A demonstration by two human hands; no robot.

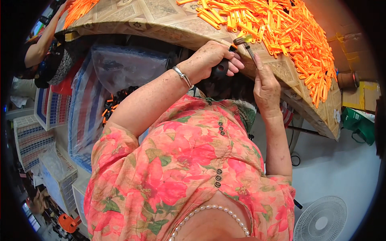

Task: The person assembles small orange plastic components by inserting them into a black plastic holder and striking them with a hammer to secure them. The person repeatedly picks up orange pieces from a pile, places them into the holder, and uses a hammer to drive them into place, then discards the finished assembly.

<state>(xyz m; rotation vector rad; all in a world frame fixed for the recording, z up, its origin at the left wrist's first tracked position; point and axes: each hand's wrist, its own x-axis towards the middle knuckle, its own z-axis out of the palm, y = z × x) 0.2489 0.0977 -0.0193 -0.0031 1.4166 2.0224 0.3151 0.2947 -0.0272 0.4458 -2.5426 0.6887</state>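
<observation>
My left hand [212, 58] is closed around a black plastic handle [220, 70] just off the table's near edge. A small orange tip shows at its upper end, beside my thumb; the rest is hidden by my fingers. My right hand [266, 86] grips a small hammer [242, 40] by its thin shaft. The hammer's head is right by the orange tip; whether they touch I cannot tell. Beyond both hands lies a big heap of flat orange plastic strips [277, 28] on the patterned tabletop [161, 16].
Another orange pile [78, 12] sits far left, near another person's arm [46, 40]. Left of me stand a striped, plastic-lined container [82, 108] and stacked plastic baskets [32, 138]. At right are a green bag [358, 124], cardboard boxes [366, 96] and a white fan [321, 221].
</observation>
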